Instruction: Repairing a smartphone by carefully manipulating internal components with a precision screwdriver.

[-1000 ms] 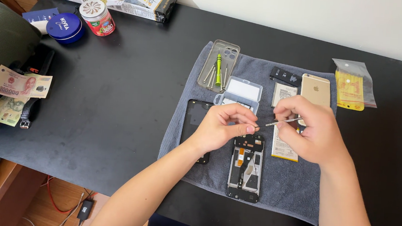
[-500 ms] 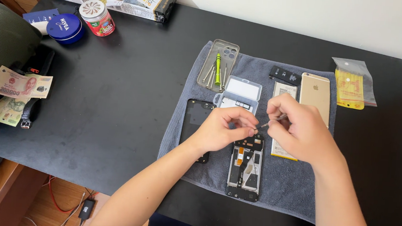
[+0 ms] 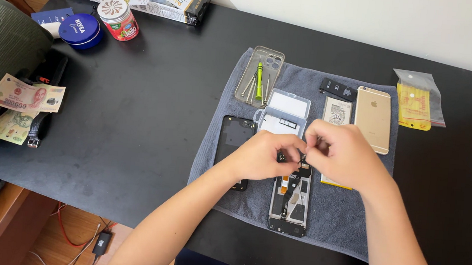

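Both my hands meet over the top end of an opened phone frame (image 3: pixel 289 204) lying on a grey towel (image 3: pixel 211 167). My left hand (image 3: pixel 262 156) pinches a small dark part at its fingertips. My right hand (image 3: pixel 342 156) is closed around thin metal tweezers, whose tip just shows between the two hands. A black screen panel (image 3: pixel 233 135) lies left of the frame, partly under my left hand. A clear plastic parts box (image 3: pixel 283 112) sits just beyond my fingers.
Also on the towel are a clear phone case (image 3: pixel 272 62) holding a green screwdriver (image 3: pixel 260 79), a battery (image 3: pixel 337 109), a gold phone (image 3: pixel 373 118) and a small black part (image 3: pixel 337 90). A yellow packet (image 3: pixel 415 106) lies right. Banknotes (image 3: pixel 25 99), a blue tin (image 3: pixel 80 29) and a red jar (image 3: pixel 118 19) sit left.
My right hand has drawn in towards my left hand. The tweezers, earlier sticking out to the right, are now almost hidden between the hands. My left hand has barely moved.
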